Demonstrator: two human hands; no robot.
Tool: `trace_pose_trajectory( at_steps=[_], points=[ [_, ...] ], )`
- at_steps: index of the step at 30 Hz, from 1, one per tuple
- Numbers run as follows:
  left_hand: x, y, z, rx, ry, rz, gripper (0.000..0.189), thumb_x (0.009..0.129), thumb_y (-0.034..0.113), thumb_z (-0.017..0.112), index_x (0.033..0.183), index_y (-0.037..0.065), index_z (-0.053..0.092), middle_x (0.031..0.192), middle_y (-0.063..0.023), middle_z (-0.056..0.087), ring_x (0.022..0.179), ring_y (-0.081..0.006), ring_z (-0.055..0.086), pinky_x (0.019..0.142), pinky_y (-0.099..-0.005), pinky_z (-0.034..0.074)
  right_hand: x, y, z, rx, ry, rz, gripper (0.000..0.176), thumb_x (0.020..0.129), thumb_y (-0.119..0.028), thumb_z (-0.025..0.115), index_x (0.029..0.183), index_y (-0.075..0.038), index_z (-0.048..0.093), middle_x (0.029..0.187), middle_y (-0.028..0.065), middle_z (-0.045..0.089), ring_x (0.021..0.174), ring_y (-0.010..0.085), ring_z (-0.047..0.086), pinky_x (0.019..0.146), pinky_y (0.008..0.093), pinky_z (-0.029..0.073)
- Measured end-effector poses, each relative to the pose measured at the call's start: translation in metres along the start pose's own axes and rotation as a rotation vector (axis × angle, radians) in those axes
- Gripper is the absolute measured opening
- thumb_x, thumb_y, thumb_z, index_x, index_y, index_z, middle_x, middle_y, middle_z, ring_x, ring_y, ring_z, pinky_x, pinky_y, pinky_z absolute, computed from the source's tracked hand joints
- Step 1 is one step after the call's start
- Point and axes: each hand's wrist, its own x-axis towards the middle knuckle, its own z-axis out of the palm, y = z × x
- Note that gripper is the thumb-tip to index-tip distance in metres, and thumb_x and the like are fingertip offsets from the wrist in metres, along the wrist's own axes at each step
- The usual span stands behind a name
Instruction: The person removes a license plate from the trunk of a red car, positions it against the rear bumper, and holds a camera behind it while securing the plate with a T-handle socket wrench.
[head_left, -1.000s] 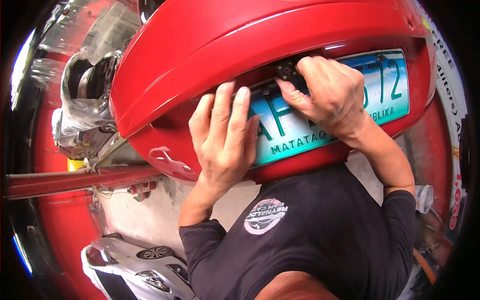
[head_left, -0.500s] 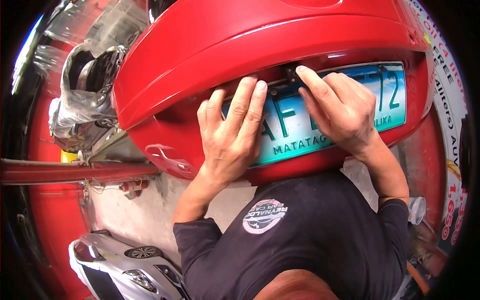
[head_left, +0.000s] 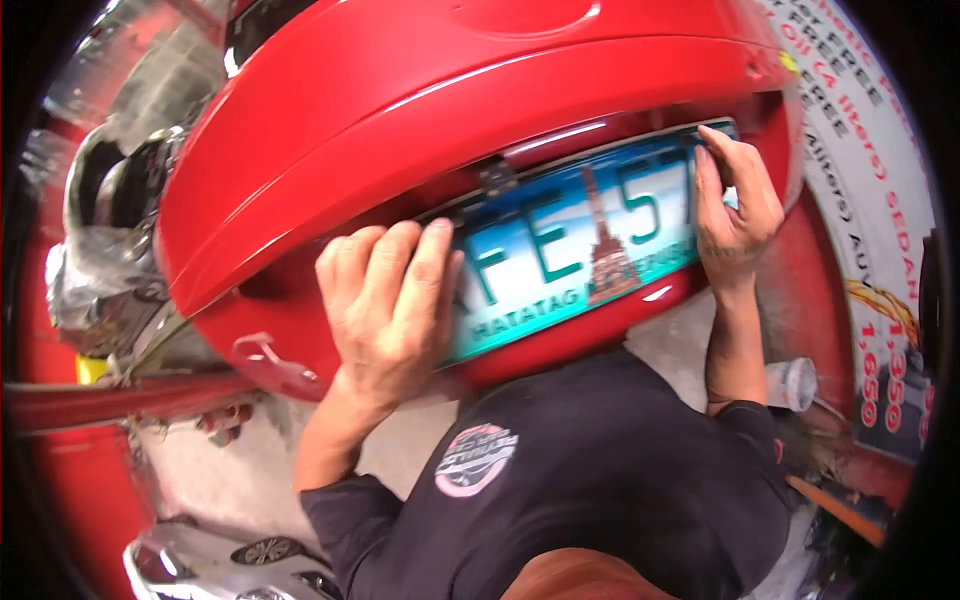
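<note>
A blue, white and green license plate (head_left: pixel 540 265) sits in the recess at the rear of a red car (head_left: pixel 450 95). My left hand (head_left: pixel 385 310) covers the plate's left end, its bent fingers at the upper edge. At the other end my right hand (head_left: pixel 742 205) grips the plate's edge, index finger on the upper corner and thumb lower on the face. Between the hands, a small black fitting (head_left: pixel 497 176) shows just above the plate's top edge. Both palms partly hide the plate's ends.
A silver car (head_left: pixel 215 565) stands at lower left. Plastic-wrapped parts (head_left: pixel 100 250) lie at the left, above a red beam (head_left: pixel 130 400). A white printed banner (head_left: pixel 850 170) hangs at the right, and a pale container (head_left: pixel 790 384) stands near my right elbow.
My right hand has moved from the black fitting to the plate's right end. My left hand has shifted to its left end, fingers more curled. The view has swung right.
</note>
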Motion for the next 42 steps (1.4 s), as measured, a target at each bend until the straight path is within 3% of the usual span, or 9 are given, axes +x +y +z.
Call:
trace_pose_trajectory(
  at_steps=[3, 11, 16, 22, 28, 31, 34, 40, 42],
  points=[
    [0.014, -0.003, 0.006, 0.002, -0.026, 0.019, 0.031, 0.082, 0.013, 0.082, 0.107, 0.002, 0.069, 0.091, -0.0101, 0.064, 0.081, -0.0276, 0.058, 0.076, -0.0413, 0.044, 0.000, 0.013, -0.010, 0.035, -0.030, 0.213, 0.023, 0.089, 0.006, 0.069, 0.111, 0.002, 0.070, 0.092, 0.0127, 0.069, 0.074, 0.0204, 0.066, 0.066, 0.0300, 0.053],
    [0.015, -0.010, 0.021, 0.096, 0.082, 0.064, 0.020, 0.087, 0.017, 0.078, 0.091, 0.003, 0.065, 0.077, -0.0078, 0.054, 0.067, -0.0244, 0.049, 0.059, -0.0373, 0.035, 0.021, 0.008, -0.014, 0.038, -0.306, 0.123, 0.022, 0.087, 0.004, 0.070, 0.109, 0.002, 0.069, 0.097, 0.0117, 0.066, 0.068, 0.0190, 0.064, 0.059, 0.0308, 0.050],
    [0.010, -0.005, 0.018, 0.095, -0.024, 0.012, 0.018, 0.086, 0.009, 0.079, 0.093, 0.001, 0.065, 0.080, -0.0102, 0.059, 0.068, -0.0269, 0.052, 0.062, -0.0383, 0.041, 0.025, 0.018, -0.004, -0.004, -0.275, -0.081, 0.013, 0.087, 0.005, 0.072, 0.098, 0.002, 0.066, 0.087, 0.0138, 0.064, 0.070, 0.0276, 0.064, 0.063, 0.0348, 0.051],
    [0.009, -0.012, 0.016, 0.022, -0.069, 0.066, 0.023, 0.083, 0.002, 0.077, 0.103, -0.002, 0.066, 0.086, -0.0125, 0.061, 0.071, -0.0275, 0.055, 0.062, -0.0389, 0.042, 0.024, 0.025, -0.005, -0.060, -0.354, -0.069, 0.012, 0.087, 0.002, 0.074, 0.093, 0.002, 0.063, 0.082, 0.0128, 0.061, 0.067, 0.0273, 0.061, 0.061, 0.0344, 0.048],
    [0.010, -0.013, 0.014, -0.035, 0.009, 0.022, 0.026, 0.082, 0.006, 0.082, 0.100, -0.001, 0.066, 0.086, -0.0132, 0.061, 0.070, -0.0278, 0.056, 0.061, -0.0389, 0.044, 0.028, 0.010, -0.007, 0.140, -0.288, 0.159, 0.014, 0.087, 0.001, 0.075, 0.088, 0.002, 0.060, 0.077, 0.0122, 0.056, 0.064, 0.0268, 0.057, 0.058, 0.0356, 0.045],
    [0.009, -0.012, 0.017, -0.014, 0.000, 0.055, 0.024, 0.082, 0.004, 0.080, 0.100, -0.002, 0.065, 0.087, -0.0139, 0.061, 0.071, -0.0282, 0.056, 0.063, -0.0390, 0.044, 0.025, 0.025, -0.001, 0.091, -0.241, -0.103, 0.014, 0.086, 0.002, 0.075, 0.090, 0.002, 0.062, 0.076, 0.0120, 0.056, 0.062, 0.0251, 0.056, 0.057, 0.0354, 0.045],
    [0.008, -0.017, 0.021, 0.034, 0.032, 0.144, 0.024, 0.080, 0.005, 0.075, 0.101, -0.002, 0.066, 0.088, -0.0120, 0.060, 0.071, -0.0237, 0.053, 0.061, -0.0361, 0.039, 0.020, 0.031, -0.002, -0.008, -0.312, -0.097, 0.014, 0.086, 0.003, 0.074, 0.097, 0.002, 0.065, 0.080, 0.0124, 0.059, 0.062, 0.0244, 0.057, 0.058, 0.0343, 0.046],
    [0.009, -0.012, 0.013, -0.028, 0.070, 0.016, 0.025, 0.082, 0.003, 0.080, 0.102, -0.004, 0.066, 0.087, -0.0138, 0.062, 0.067, -0.0272, 0.055, 0.059, -0.0383, 0.043, 0.027, 0.012, -0.004, 0.144, -0.303, 0.150, 0.014, 0.087, 0.002, 0.074, 0.096, 0.001, 0.062, 0.078, 0.0127, 0.056, 0.064, 0.0269, 0.057, 0.058, 0.0359, 0.046],
    [0.009, -0.018, 0.014, -0.018, -0.018, 0.058, 0.025, 0.082, 0.007, 0.082, 0.100, -0.003, 0.066, 0.085, -0.0126, 0.061, 0.065, -0.0262, 0.054, 0.057, -0.0379, 0.043, 0.026, 0.022, 0.002, 0.031, -0.273, -0.157, 0.015, 0.087, 0.001, 0.075, 0.095, 0.001, 0.062, 0.078, 0.0127, 0.055, 0.061, 0.0262, 0.056, 0.056, 0.0366, 0.045]
  ],
)
